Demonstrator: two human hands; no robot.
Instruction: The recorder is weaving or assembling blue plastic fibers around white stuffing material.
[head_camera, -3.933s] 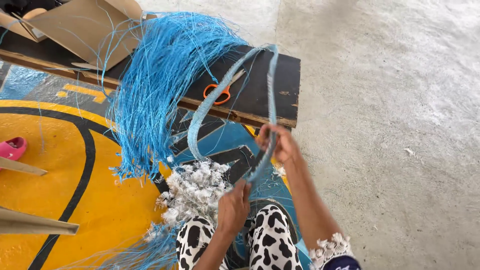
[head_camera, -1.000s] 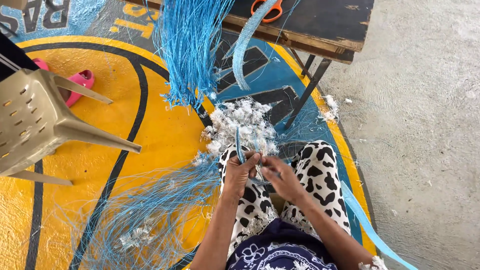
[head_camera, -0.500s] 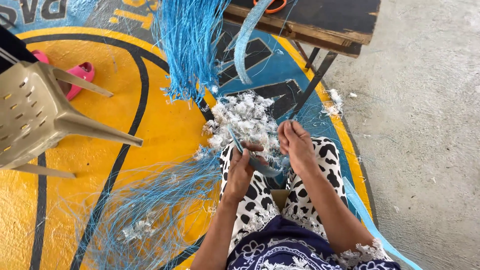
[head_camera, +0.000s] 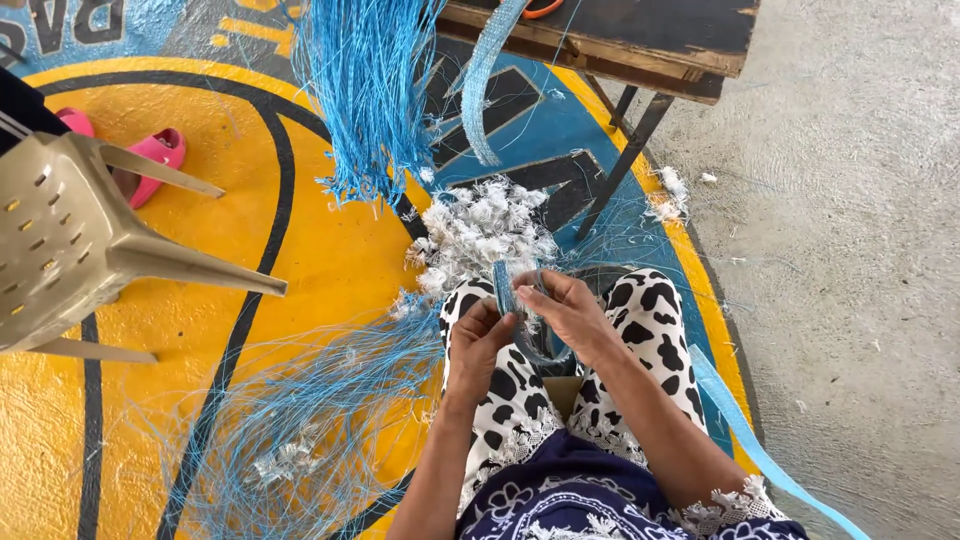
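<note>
A narrow blue woven strap (head_camera: 503, 285) stands up between the two hands, just above the person's knees in black-and-white spotted trousers (head_camera: 640, 310). The left hand (head_camera: 478, 335) pinches the strap's lower part, thumb and fingertips closed on it from the left. The right hand (head_camera: 568, 308) curls over from the right, its fingers bent around the strap where it loops down in a dark-blue arc between the hands; the exact fingertip contact there is hard to make out. Both forearms reach forward from the lap, the left almost straight up the frame, the right angled in from the lower right.

More of the same blue strap (head_camera: 755, 450) trails past the right knee toward the lower right corner, where it is cut off. Just beyond the hands lies a heap of white frayed scraps (head_camera: 480, 228) on the painted yellow and blue floor (head_camera: 330, 260). Farther from the hands, a thick hank of blue strands (head_camera: 365, 90) hangs down, and another blue strap (head_camera: 483, 85) hangs from the dark wooden bench (head_camera: 640, 40), whose top is cut off. Loose blue threads (head_camera: 290, 430) spread left of the left forearm. A beige plastic chair (head_camera: 70, 240) lies tipped at far left, a pink sandal (head_camera: 150, 160) beyond it.
</note>
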